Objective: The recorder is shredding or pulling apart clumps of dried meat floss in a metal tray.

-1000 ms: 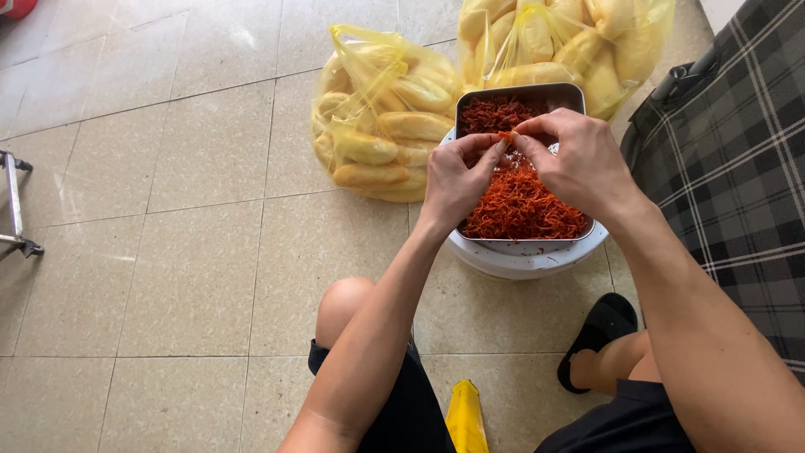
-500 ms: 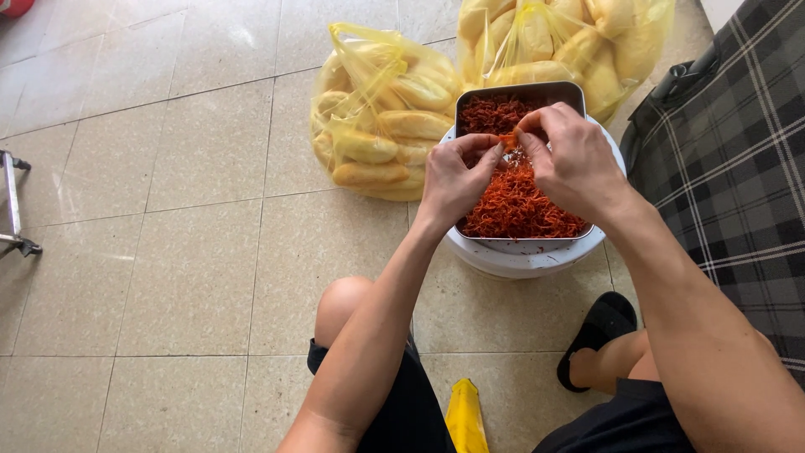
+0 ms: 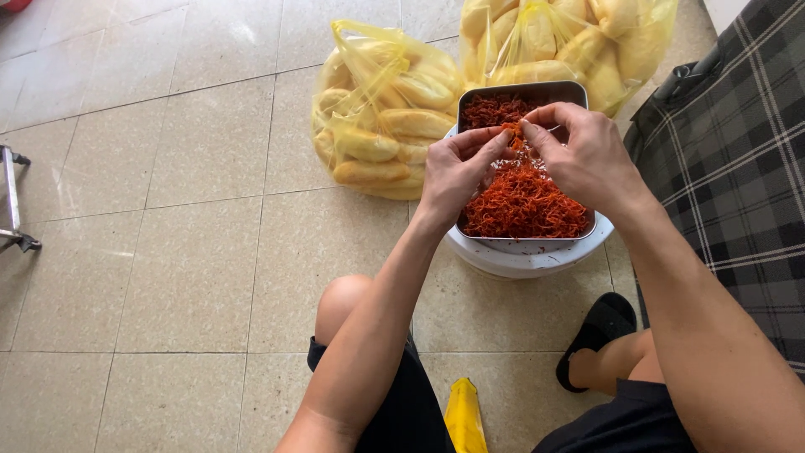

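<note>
A square metal tray (image 3: pixel 567 90) rests on a white round stool or bucket (image 3: pixel 527 255) and holds a heap of red-orange shredded food (image 3: pixel 528 205), darker red at its far end. Both hands hover over the tray. My left hand (image 3: pixel 457 172) and my right hand (image 3: pixel 581 151) meet fingertip to fingertip, pinching a small clump of the shreds (image 3: pixel 513 137) between them above the heap.
Two yellow plastic bags of bread rolls (image 3: pixel 381 117) (image 3: pixel 570 38) lie on the tiled floor behind the tray. A dark plaid fabric (image 3: pixel 738 151) covers the right side. A metal frame leg (image 3: pixel 12 201) stands at far left. My knee (image 3: pixel 344 298) and black sandal (image 3: pixel 597 331) are below.
Both hands have lifted slightly and pulled a small clump of shreds up from the heap; the fingertips stay together. Tray and bags have not moved.
</note>
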